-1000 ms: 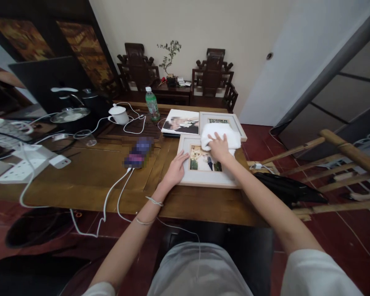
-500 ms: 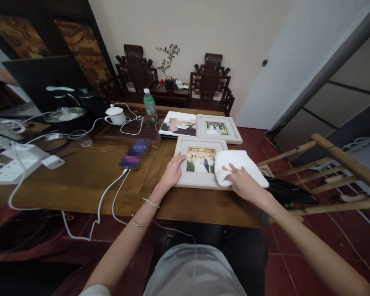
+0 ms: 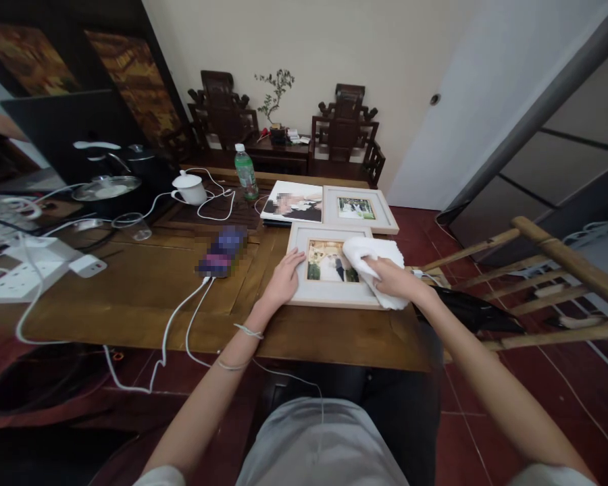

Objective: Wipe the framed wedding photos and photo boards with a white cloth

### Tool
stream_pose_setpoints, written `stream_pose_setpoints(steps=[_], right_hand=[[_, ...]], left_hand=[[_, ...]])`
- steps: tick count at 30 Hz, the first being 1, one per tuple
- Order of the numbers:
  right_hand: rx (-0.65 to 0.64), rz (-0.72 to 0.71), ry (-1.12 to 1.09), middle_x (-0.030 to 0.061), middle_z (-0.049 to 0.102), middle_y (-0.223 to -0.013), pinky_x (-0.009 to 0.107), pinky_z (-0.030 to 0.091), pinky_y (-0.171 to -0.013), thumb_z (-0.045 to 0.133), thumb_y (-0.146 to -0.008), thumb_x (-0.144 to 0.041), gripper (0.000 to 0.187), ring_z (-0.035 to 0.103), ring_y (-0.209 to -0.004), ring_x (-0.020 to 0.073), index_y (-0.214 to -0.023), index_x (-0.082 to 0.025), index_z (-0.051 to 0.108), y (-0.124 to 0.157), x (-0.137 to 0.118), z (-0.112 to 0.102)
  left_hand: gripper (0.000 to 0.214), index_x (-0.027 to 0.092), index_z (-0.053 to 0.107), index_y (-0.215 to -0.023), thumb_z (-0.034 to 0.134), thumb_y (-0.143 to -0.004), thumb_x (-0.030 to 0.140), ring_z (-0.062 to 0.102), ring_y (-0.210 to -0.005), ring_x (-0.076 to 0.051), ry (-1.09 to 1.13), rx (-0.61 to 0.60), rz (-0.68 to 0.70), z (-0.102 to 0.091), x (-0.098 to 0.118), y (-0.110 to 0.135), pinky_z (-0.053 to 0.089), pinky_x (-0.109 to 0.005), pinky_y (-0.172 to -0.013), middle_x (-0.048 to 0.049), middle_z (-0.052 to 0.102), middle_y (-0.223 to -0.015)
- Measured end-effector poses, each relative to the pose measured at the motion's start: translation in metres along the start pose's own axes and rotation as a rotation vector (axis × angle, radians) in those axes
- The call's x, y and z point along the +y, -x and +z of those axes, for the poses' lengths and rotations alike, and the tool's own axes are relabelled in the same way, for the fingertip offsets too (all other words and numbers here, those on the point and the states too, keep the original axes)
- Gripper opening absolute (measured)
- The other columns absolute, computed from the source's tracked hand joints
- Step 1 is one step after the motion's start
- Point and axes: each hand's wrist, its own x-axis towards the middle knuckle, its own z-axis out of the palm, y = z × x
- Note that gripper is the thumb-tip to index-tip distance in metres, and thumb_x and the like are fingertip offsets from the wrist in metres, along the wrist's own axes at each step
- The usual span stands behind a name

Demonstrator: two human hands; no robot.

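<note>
A pale wooden picture frame [image 3: 304, 295] with a white mat and a small photo lies flat on the table in front of me. My left hand [image 3: 284, 277] holds its left edge, fingers over the border. On the frame's right side, my right hand [image 3: 391, 275] is closed around a folded white towel [image 3: 359, 251]. The towel covers the right border and touches the photo's upper right corner; part of it hangs past the frame's edge.
Behind lie a second frame [image 3: 384, 206] and a photo album [image 3: 292, 201]. Left are a phone [image 3: 221, 251] on white cables, a green-labelled bottle [image 3: 246, 174], a lidded white cup [image 3: 190, 189], a plastic cup [image 3: 140, 229] and a power strip [image 3: 28, 273]. A wooden chair [image 3: 562, 260] stands right.
My right hand has gathered the towel, which was spread flatter, and shifted it slightly up and left, onto the photo's corner. My left hand stays at the frame's left edge.
</note>
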Motion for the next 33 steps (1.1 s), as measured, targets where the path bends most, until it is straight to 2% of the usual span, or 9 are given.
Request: stream_pose_setpoints(steps=[3,7,9,13,16,19,26,29,33], right_hand=[[0.162,-0.023,0.13,0.0176,0.054,-0.134,0.047,0.044,-0.098,0.036,-0.072,0.008,0.06,0.049,-0.126,0.0309,-0.125,-0.014,0.055,-0.024,0.009,-0.007],[0.435,-0.046,0.315,0.0131,0.026,-0.157,0.06,0.024,-0.112,0.032,-0.076,0.009,0.057,0.018,-0.145,0.0339,-0.121,-0.013,0.059,-0.053,0.013,-0.023],[0.466,-0.042,0.361,0.0123,0.021,-0.158,0.059,0.019,-0.114,0.034,-0.079,0.007,0.052,0.013,-0.146,0.0345,-0.119,-0.012,0.061,-0.066,0.014,-0.02],[0.252,-0.077,0.389,0.0107,0.03,-0.156,0.062,0.022,-0.111,0.039,-0.074,0.008,0.053,0.02,-0.143,0.0386,-0.116,-0.012,0.065,-0.08,0.014,0.008],[0.173,-0.095,0.366,0.0102,0.034,-0.154,0.066,0.023,-0.108,0.04,-0.073,0.005,0.053,0.023,-0.141,0.0409,-0.115,-0.013,0.066,-0.072,0.005,0.025],[0.137,-0.115,0.344,0.0112,0.036,-0.152,0.065,0.025,-0.107,0.039,-0.073,0.005,0.056,0.026,-0.139,0.0406,-0.118,-0.013,0.065,-0.046,-0.011,0.029],[-0.119,-0.213,0.16,0.0091,0.036,-0.152,0.061,0.037,-0.102,0.038,-0.068,0.007,0.064,0.034,-0.137,0.0384,-0.121,-0.018,0.064,0.034,-0.06,0.009],[-0.139,-0.28,0.074,0.0067,0.037,-0.152,0.057,0.039,-0.104,0.037,-0.067,0.008,0.068,0.034,-0.138,0.0355,-0.122,-0.021,0.064,0.042,-0.073,0.008],[-0.043,-0.267,0.043,0.0046,0.035,-0.153,0.063,0.032,-0.107,0.037,-0.066,0.007,0.067,0.025,-0.142,0.0365,-0.122,-0.021,0.063,0.017,-0.067,0.025]], left_hand=[[0.053,0.014,0.062,-0.12,0.036,-0.078,-0.004,0.043,-0.135,-0.024,0.012,-0.008,-0.027,0.001,0.001,0.0,0.034,-0.05,-0.114,-0.0112,0.059,-0.132],[0.053,0.014,0.062,-0.119,0.036,-0.078,-0.005,0.041,-0.136,-0.025,0.032,-0.016,-0.053,0.001,0.002,0.0,0.032,-0.052,-0.114,-0.0116,0.058,-0.133],[0.053,0.014,0.062,-0.119,0.037,-0.077,-0.005,0.041,-0.136,-0.025,0.039,-0.023,-0.053,0.0,0.001,0.0,0.032,-0.052,-0.114,-0.0113,0.058,-0.133],[0.053,0.014,0.062,-0.119,0.037,-0.077,-0.005,0.043,-0.135,-0.024,0.024,-0.024,-0.028,0.0,0.0,0.0,0.032,-0.05,-0.115,-0.0113,0.059,-0.132],[0.052,0.014,0.063,-0.118,0.037,-0.077,-0.005,0.044,-0.134,-0.024,0.009,-0.013,-0.017,0.0,-0.001,-0.001,0.033,-0.049,-0.115,-0.0107,0.06,-0.131],[0.053,0.014,0.062,-0.12,0.037,-0.077,-0.005,0.044,-0.134,-0.024,0.002,-0.012,-0.016,0.001,-0.001,-0.001,0.033,-0.048,-0.115,-0.0102,0.06,-0.131],[0.056,0.015,0.058,-0.128,0.039,-0.078,-0.002,0.041,-0.137,-0.025,0.001,-0.011,-0.055,0.004,0.002,-0.001,0.032,-0.05,-0.115,-0.0116,0.054,-0.139],[0.054,0.013,0.058,-0.128,0.039,-0.08,0.0,0.04,-0.137,-0.025,-0.013,-0.032,-0.081,0.003,0.004,-0.001,0.031,-0.052,-0.115,-0.0126,0.053,-0.139],[0.054,0.016,0.059,-0.127,0.039,-0.08,0.0,0.039,-0.137,-0.024,-0.022,-0.049,-0.078,0.002,0.005,-0.002,0.03,-0.052,-0.115,-0.0101,0.055,-0.138]])
